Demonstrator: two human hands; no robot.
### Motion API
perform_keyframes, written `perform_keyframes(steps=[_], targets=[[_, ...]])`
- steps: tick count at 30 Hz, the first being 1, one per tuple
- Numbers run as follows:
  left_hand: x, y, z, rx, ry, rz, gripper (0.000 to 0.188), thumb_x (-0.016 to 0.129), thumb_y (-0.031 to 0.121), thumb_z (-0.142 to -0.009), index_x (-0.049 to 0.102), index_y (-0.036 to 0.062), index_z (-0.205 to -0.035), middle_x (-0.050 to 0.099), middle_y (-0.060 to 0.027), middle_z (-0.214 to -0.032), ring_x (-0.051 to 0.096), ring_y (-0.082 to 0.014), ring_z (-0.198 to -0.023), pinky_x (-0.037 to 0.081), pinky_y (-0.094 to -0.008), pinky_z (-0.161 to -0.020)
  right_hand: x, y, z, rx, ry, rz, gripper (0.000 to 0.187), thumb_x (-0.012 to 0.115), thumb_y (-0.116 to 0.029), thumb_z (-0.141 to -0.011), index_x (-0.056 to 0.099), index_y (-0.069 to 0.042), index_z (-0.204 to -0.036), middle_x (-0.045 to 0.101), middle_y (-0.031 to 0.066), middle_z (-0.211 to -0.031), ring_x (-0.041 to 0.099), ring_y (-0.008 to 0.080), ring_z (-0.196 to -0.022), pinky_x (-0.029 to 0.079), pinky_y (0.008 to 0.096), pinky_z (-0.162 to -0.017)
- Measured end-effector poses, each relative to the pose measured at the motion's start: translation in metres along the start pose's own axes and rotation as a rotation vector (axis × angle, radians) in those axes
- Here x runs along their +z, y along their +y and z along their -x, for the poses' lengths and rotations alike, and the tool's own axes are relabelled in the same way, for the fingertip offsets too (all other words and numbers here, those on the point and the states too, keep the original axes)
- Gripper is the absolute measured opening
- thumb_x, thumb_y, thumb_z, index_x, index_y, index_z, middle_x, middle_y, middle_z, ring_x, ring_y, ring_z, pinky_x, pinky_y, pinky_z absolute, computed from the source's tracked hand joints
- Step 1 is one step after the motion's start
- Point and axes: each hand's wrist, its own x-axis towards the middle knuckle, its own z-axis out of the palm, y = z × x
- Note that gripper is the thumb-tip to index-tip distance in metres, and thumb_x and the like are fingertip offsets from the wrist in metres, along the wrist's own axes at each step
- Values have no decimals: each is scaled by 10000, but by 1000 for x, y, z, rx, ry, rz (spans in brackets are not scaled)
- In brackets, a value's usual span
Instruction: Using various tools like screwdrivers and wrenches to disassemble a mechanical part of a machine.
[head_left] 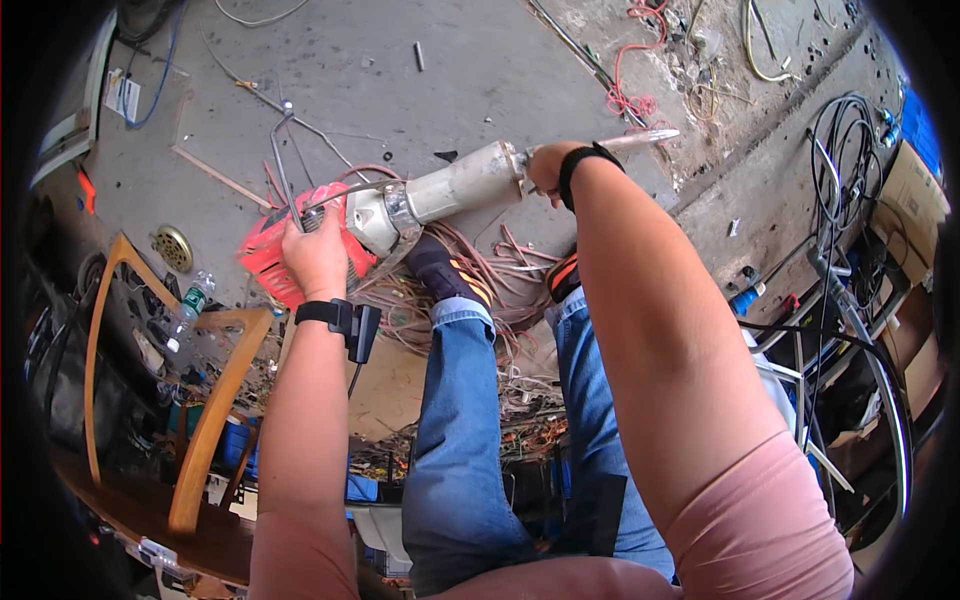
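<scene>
A demolition hammer (455, 187) with a red motor housing and a grey metal barrel lies across the floor in front of my feet. My left hand (318, 258) is closed on the handle at its red end. At the nose of the barrel my right hand (546, 170) is closed around the base of the chisel bit (640, 139), its fingers partly hidden by the wrist. The flat tip of the bit points away to the right. Both wrists wear black straps.
Pinkish cables (490, 262) lie in a heap around my shoes. A wooden chair frame (190, 480) and a plastic bottle (192, 305) are at left. Thin metal rods (285, 110) lie beyond the hammer. Coiled black cable (845, 150) and a cardboard box (908, 205) are at right.
</scene>
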Motion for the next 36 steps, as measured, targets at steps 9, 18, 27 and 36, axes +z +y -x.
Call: perform_keyframes(steps=[9, 18, 27, 36], targets=[[-4, 0, -1, 20, -2, -35, 357, 651, 251, -739, 577, -37, -939, 626, -147, -857, 586, -270, -786, 434, -346, -746, 49, 6, 7, 71, 33, -171, 215, 450, -85, -781, 639, 6, -828, 646, 121, -728, 629, 220, -594, 489, 367, -542], [-4, 3, -1, -7, -31, -24, 332, 649, 247, -740, 588, -30, -915, 628, -139, -824, 587, -254, -750, 436, -342, -722, 55, 21, -12, -4, 152, 153, 175, 545, -107, -670, 678, -37, -761, 642, 157, -805, 625, 296, -751, 482, 359, -638], [0, -5, -4, 8, 11, -59, 383, 652, 296, -720, 587, -23, -923, 623, -170, -856, 587, -302, -789, 439, -374, -731, 14, -6, 5, 52, 1, 210, 218, 443, -53, -754, 658, -27, -775, 656, 99, -755, 630, 214, -677, 471, 384, -587], [0, 5, 2, 61, 85, -69, 412, 657, 336, -699, 591, -11, -912, 619, -192, -869, 588, -350, -821, 442, -406, -739, -7, 9, -29, 116, -279, 162, 513, 464, -17, -701, 498, -125, -1201, 652, 65, -967, 604, 188, -888, 464, 383, -693]])
